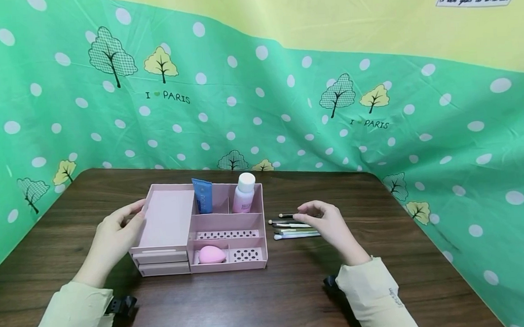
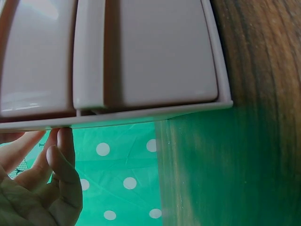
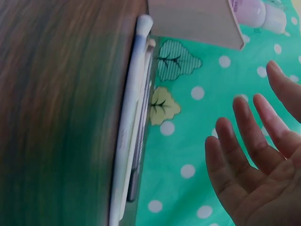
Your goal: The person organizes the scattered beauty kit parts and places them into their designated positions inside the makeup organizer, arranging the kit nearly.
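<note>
A pink desk organizer (image 1: 164, 218) stands on the table, with two shallow drawers at its front left. My left hand (image 1: 116, 235) rests on its left side; in the left wrist view the fingertips (image 2: 66, 134) touch the outer wall. My right hand (image 1: 329, 224) hovers over a row of makeup brushes (image 1: 297, 235) lying right of the organizer. Its fingers are spread and loosely bent in the right wrist view, with nothing between them. A blue tube (image 1: 203, 196) and a white-capped pink bottle (image 1: 244, 194) stand in the back compartments. A pink makeup sponge (image 1: 211, 255) lies in a front compartment.
The dark wooden table (image 1: 234, 308) carries everything. A green and yellow curtain (image 1: 249, 85) with dots and trees hangs behind and beside it. The organizer's middle tray (image 1: 227, 234) and front right compartment (image 1: 246, 254) have perforated floors.
</note>
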Demonstrator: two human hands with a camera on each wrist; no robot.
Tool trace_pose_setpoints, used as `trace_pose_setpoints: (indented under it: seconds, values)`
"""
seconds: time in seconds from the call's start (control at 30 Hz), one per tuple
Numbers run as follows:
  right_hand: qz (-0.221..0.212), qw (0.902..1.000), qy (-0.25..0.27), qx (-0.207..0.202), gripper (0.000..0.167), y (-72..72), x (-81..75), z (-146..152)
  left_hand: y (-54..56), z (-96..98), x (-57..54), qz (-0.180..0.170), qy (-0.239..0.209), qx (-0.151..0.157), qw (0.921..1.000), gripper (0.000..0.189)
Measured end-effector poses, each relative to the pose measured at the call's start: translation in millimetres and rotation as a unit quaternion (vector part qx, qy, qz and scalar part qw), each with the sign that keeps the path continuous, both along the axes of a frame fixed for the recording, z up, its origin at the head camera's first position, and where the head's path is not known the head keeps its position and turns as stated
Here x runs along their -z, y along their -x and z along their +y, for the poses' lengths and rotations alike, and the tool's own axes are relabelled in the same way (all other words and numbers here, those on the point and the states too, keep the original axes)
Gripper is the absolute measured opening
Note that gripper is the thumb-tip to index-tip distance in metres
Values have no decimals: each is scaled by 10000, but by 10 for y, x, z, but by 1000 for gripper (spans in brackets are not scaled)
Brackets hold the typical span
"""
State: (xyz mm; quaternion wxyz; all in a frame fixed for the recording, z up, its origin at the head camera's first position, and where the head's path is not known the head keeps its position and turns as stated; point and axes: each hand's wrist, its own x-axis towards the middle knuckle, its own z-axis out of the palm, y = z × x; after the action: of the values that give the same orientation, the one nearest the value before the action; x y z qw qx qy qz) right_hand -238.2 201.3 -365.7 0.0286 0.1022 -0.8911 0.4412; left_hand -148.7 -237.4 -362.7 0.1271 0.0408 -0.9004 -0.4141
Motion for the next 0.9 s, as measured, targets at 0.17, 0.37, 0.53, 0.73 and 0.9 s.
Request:
trace_pose_setpoints:
  seconds: [0.17,0.37,0.53,0.73,0.9]
  values:
    - [-72,9993,-367,-80,34,24,58,86,-1,3,-5,-63,-24,13,10000,48]
    - [-135,9974,-679,-187,29,48,121,177,-7,10,-10,-39,9,-25,10000,47]
    - [-214,9958,-859,-235,28,59,173,234,-9,14,-14,-62,13,-28,10000,47]
    - [-352,9946,-937,-289,26,72,195,264,-14,20,-21,-26,45,-55,10000,47]
    - [-491,9899,-1269,-406,22,81,202,261,-12,14,-13,-39,64,-54,10000,47]
